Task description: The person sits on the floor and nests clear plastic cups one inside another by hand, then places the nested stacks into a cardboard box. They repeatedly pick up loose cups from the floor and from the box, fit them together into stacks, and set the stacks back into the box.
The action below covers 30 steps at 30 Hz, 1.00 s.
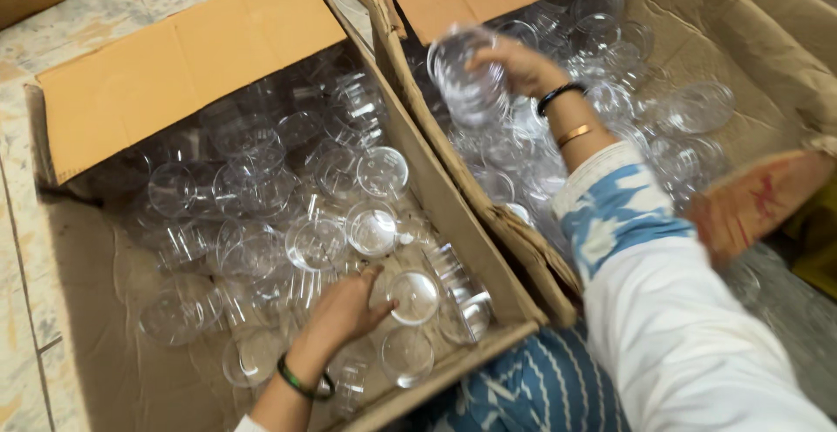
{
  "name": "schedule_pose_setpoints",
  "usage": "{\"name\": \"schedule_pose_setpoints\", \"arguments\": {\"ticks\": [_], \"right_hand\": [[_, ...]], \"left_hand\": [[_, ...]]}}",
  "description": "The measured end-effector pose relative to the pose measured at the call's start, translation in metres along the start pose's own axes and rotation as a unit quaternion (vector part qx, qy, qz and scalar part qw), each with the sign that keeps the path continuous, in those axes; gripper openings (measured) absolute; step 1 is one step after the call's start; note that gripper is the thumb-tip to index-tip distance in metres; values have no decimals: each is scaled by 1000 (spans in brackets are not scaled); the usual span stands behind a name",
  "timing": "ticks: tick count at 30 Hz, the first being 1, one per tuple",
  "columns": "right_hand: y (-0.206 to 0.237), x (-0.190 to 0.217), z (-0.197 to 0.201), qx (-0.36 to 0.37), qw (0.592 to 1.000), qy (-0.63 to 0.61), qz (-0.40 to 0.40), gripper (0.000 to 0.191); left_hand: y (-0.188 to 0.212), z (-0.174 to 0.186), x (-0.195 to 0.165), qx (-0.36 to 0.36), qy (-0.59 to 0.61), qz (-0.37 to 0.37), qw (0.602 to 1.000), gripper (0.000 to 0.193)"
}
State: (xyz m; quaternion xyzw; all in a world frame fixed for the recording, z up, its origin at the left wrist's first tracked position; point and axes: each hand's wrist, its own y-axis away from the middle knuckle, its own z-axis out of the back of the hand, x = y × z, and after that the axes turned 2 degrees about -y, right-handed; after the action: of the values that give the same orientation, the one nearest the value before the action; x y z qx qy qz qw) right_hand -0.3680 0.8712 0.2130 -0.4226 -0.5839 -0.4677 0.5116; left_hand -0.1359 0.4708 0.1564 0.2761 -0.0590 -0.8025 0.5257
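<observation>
Your right hand grips a clear, motion-blurred cup; your left hand, fingers spread, touches cups, edges indistinct.

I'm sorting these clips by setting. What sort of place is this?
Probably a packing or sorting work area on a floor. Two large cardboard boxes hold heaps of clear plastic cups. The right hand lifts a clear cup from the right box; the left hand rests among cups.

Right hand grips a clear cup; left hand touches cups in the left box.
</observation>
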Motion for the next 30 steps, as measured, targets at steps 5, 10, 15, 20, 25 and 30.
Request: {"name": "schedule_pose_setpoints", "arguments": {"ticks": [5, 10, 15, 20, 25, 30], "right_hand": [[153, 70, -22, 142, 977, -17, 156, 74], [344, 11, -122, 331, 935, 126, 40, 88], [382, -86, -231, 289, 934, 204, -48, 95], [391, -98, -227, 349, 860, 369, 48, 106], [320, -4, -74, 74, 980, 169, -73, 45], [121, -20, -12, -5, 885, 421, -196, 66]], "left_hand": [[-23, -20, 30, -42, 26, -59, 997, 70], [-41, -32, 42, -14, 81, -47, 996, 76], [-41, -37, 40, -4, 97, -41, 994, 76], [-38, -40, 40, -11, 112, -50, 992, 78], [-42, -39, 40, -16, 120, -53, 991, 77], [-44, -36, 37, -10, 105, -48, 993, 77]]}}
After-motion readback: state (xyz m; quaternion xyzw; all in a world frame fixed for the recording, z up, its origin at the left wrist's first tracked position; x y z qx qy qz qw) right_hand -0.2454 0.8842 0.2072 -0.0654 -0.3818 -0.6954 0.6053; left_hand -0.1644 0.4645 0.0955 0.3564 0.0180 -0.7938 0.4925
